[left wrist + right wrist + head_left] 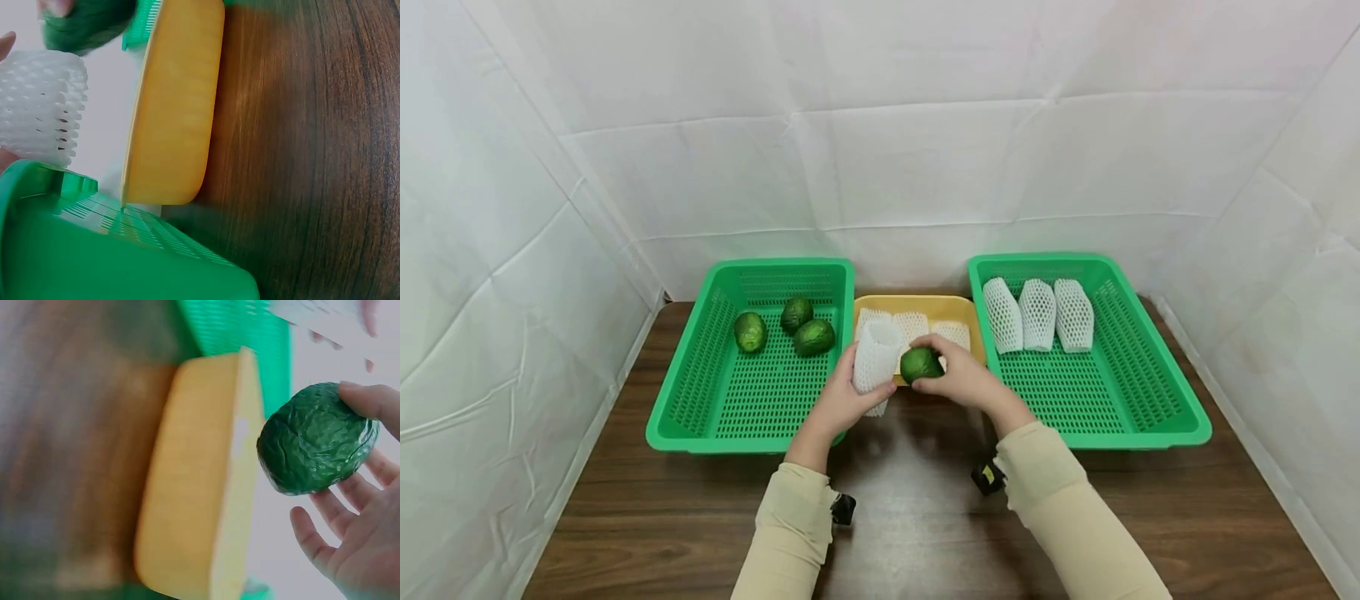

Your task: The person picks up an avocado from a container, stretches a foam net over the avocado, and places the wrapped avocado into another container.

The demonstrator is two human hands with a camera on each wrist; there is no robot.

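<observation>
Green, perforated plastic forms the rectangular basket on the left [760,408], where 3 dark green, wrinkled oval avocados [814,338] lie, 2 of them close together. Next comes the left hand [841,402], fingers and thumb curled round a white, tubular foam-net sleeve [876,358], its round mouth gaping upward. Beyond it, a shallow yellow plastic tray [917,301] holds more white foam nets [912,322], partly hidden by the hands. Just right of the sleeve, and outside it, the right hand [961,372] pinches a glossy green avocado [920,365] between thumb and fingertips. Fitting fruit into net looks to be the step in hand: best keep the left grip light so the mouth stays round, line the avocado up end-on, and ease it in slowly, since thin mesh could snag or fold under a fingertip. Farthest right, another rectangular green perforated basket [1097,400] holds 3 plump white net sleeves [1039,315] side by side, their contents hard to make out. Both baskets stand on a dark brown, wood-grained tabletop [917,508].
</observation>
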